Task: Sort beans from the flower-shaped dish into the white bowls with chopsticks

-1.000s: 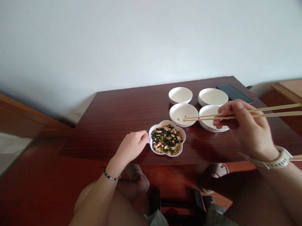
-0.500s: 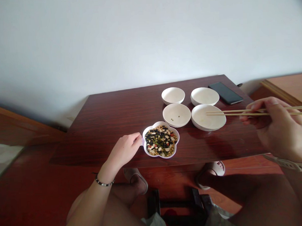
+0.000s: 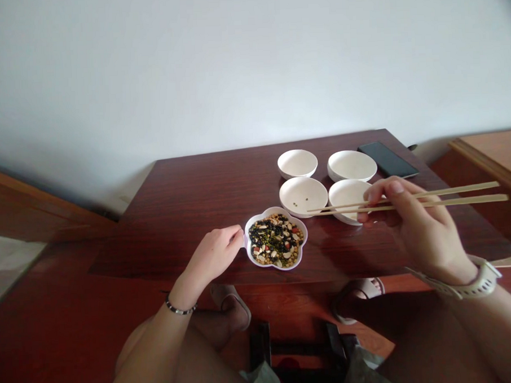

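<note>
Your right hand [image 3: 418,229] pinches a pair of chopsticks [image 3: 408,199], held nearly level, tips pressed close together above the near-left white bowl [image 3: 303,195], which holds a few green beans. Your left hand [image 3: 216,252] rests loosely curled on the dark wooden table [image 3: 205,205], fingertips touching the rim of the flower-shaped dish [image 3: 276,239] of mixed beans. Three more white bowls [image 3: 351,165] stand beyond, a phone [image 3: 387,159] beside them.

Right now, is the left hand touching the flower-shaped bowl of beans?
Touching. In the head view, the left hand has its fingertips against the flower-shaped bowl's left rim, no gap showing.
</note>
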A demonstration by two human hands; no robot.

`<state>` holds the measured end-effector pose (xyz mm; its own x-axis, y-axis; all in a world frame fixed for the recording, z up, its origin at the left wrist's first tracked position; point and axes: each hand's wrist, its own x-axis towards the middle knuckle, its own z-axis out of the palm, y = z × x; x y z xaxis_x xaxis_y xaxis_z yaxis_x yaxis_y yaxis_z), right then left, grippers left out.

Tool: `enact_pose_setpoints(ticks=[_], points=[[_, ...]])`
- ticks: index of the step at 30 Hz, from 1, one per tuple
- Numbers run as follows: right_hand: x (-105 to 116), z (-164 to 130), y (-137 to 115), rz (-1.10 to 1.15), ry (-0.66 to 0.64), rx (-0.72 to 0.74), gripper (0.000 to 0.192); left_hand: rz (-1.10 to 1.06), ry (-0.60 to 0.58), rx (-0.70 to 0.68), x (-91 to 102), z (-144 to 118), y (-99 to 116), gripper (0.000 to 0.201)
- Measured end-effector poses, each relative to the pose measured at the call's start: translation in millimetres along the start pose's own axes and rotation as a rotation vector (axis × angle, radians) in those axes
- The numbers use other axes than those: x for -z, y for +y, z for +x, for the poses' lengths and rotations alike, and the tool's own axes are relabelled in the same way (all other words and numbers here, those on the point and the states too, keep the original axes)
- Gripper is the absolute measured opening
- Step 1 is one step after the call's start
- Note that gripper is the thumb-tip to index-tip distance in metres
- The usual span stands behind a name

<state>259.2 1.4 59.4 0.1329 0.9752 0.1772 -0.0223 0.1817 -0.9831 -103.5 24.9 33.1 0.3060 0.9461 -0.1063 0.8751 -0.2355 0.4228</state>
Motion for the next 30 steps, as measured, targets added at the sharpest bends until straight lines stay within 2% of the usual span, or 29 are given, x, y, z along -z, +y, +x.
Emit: enact_pose_setpoints(ticks=[4,8,21,30], points=[[-27,-4,1,-0.121,-0.205,-0.039,0.039,-0.002,0.001,-0.005,2.7,-4,-2,0.037],[-36,-5,3,-0.178,-0.302,-0.06,0.039,-0.002,0.005,-0.009,5.5,-7,0,0.038],[-31,-5,5,-0.229,-0.298,-0.083,0.037,-0.024,0.017,-0.02,5.1,-4,-4,0.038],[-30,-6,5,-0.336,-0.334,-0.008,0.038,-0.042,0.021,-0.024,5.0,-4,-4,0.037]])
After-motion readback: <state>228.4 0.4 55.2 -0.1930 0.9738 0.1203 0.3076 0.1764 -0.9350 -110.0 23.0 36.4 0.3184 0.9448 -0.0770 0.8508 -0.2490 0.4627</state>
